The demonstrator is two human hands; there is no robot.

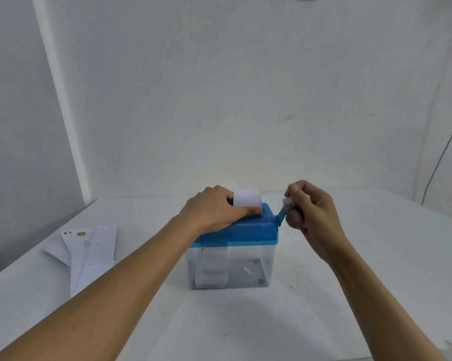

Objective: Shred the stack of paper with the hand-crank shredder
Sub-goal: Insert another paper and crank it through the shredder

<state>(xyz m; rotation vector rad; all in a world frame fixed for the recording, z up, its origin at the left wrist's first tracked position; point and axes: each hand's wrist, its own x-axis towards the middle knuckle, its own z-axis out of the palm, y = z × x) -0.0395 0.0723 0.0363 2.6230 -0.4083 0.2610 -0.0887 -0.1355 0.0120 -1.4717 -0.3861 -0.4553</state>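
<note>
Shredder (248,230) sits mid-table (363,256), its blue lid on a clear bin (253,267). Your left hand (214,209) rests on the lid with the thumb laid straight in front of the paper strip (247,198) standing in the slot. The fingers pass behind the strip, so whether they grip cannot be told. Your right hand (310,212) is well apart from the left and pinches the crank (282,213) at its knob. Shreds (211,269) hang inside the bin. The remaining stack of paper (89,254) lies fanned to the left. Judgement: the unit looks light and likely to slide or tip, so bear down on the lid. The sheets are thin and floppy; hold them by the top edge and feed them straight.
</note>
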